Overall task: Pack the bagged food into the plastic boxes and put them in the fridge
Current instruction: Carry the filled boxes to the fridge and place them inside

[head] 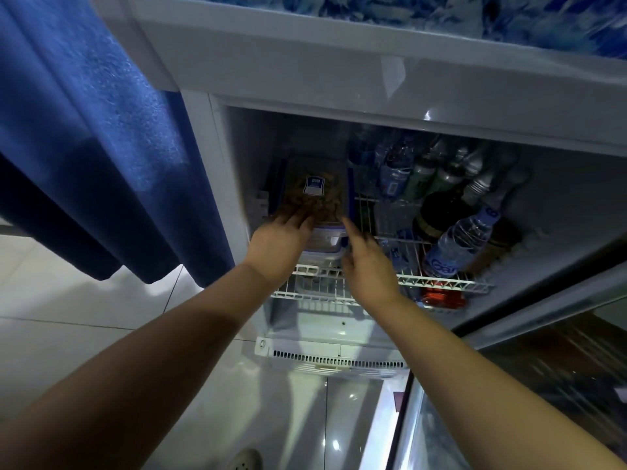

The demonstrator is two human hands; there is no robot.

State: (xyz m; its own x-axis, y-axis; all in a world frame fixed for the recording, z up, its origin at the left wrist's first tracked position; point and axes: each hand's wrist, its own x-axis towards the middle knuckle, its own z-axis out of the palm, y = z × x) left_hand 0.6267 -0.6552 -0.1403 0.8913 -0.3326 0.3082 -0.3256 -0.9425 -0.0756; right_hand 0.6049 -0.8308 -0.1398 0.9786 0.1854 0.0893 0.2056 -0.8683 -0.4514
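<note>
left hand [281, 245] lies with fingers stretched flat on the lid of the top plastic box [315, 195], which shows brown food under a blue-and-white label. right hand [368, 266] has its fingers fairly straight, tips touching that box's right edge. the box sits on a stack of lower boxes [322, 247] at the left of the wire shelf [441, 283] inside the open fridge [305, 69], bottles [458, 245] to the right.

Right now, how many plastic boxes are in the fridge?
3, stacked at the left of the wire shelf: top box under the left hand, middle box, bottom box. Others may hide behind.
</note>
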